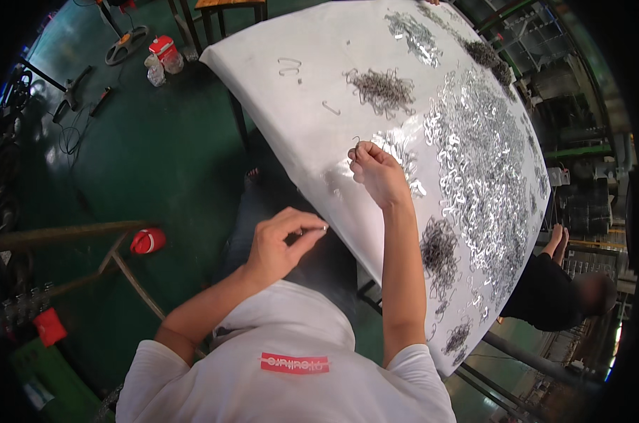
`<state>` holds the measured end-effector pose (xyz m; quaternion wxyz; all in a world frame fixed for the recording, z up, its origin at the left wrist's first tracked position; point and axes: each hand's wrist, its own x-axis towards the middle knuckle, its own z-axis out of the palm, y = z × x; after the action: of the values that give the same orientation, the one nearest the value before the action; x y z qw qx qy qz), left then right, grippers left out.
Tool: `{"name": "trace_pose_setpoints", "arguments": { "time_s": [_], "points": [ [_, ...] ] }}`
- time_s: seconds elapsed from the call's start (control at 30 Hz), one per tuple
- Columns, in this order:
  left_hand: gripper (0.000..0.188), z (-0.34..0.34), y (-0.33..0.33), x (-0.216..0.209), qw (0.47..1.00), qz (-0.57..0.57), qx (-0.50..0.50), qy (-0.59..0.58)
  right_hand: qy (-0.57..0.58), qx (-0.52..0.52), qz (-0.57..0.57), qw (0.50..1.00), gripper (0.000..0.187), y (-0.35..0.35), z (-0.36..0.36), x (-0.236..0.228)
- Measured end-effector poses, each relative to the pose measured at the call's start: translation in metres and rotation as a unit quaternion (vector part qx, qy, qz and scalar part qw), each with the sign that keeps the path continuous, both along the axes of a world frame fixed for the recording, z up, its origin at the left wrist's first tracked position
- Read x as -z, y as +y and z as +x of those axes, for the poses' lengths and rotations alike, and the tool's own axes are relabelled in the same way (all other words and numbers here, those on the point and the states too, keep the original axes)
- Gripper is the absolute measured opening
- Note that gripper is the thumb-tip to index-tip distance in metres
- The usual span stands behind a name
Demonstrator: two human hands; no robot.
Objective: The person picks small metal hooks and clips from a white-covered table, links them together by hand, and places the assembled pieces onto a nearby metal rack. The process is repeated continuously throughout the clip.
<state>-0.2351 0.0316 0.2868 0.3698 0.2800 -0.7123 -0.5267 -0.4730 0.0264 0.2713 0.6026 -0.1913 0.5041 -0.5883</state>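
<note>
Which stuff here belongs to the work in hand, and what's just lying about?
Seemingly in use:
wire hook in right fingers
small shiny piece in left fingers
dark hook pile
shiny metal pieces
white-covered table

Seemingly just lying about:
red container, upper left
clear plastic bag beside it
rounded red item at left

Dull metal hooks (381, 92), smooth tabletop (281, 106)

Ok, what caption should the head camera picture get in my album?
The right hand pinches a thin, dark wire hook over a white-covered table strewn with shiny silver metal pieces.
</note>
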Motion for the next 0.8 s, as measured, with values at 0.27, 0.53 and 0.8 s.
{"name": "trace_pose_setpoints", "arguments": {
  "time_s": [0.27, 0.53, 0.8],
  "points": [
    [0.015, 0.006, 0.000, 0.003, 1.000, 0.024, -0.001, -0.004, 0.087, 0.050, -0.073, 0.992, 0.011, 0.086, 0.083, -0.045],
    [0.015, 0.000, 0.002, -0.011, 0.999, 0.030, -0.044, 0.006, 0.180, 0.080, -0.130, 0.972, 0.007, 0.082, 0.100, -0.043],
    [0.018, -0.007, 0.000, -0.019, 0.996, 0.001, -0.091, 0.015, 0.216, 0.084, -0.154, 0.961, 0.008, 0.068, 0.098, -0.050]
  ]
}}
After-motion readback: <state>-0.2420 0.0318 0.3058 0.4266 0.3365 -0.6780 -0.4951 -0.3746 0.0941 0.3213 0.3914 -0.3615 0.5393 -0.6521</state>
